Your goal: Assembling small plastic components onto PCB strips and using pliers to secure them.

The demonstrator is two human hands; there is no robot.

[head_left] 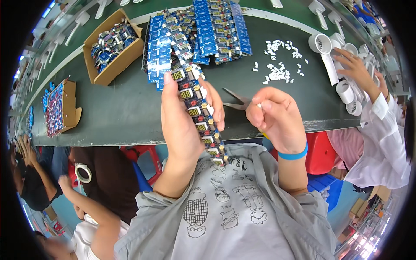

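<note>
My left hand (180,119) grips a long strip of small circuit boards with digit displays (200,117), held upright so its lower end hangs near my grey shirt. My right hand (277,117) is closed, pinching a tiny white part (259,105) at the fingertips, just right of the strip. A pair of scissors (236,100) lies on the dark green bench between both hands. A heap of blue board strips (195,37) lies on the bench beyond my left hand. Scattered small white parts (279,60) lie to the right of the heap.
A cardboard box of boards (113,45) stands at the back left, another open box (65,108) further left. White round plastic housings (342,65) lie at the right, where another person's hand (355,65) reaches. People sit on both sides; a red stool (318,151) is under the bench.
</note>
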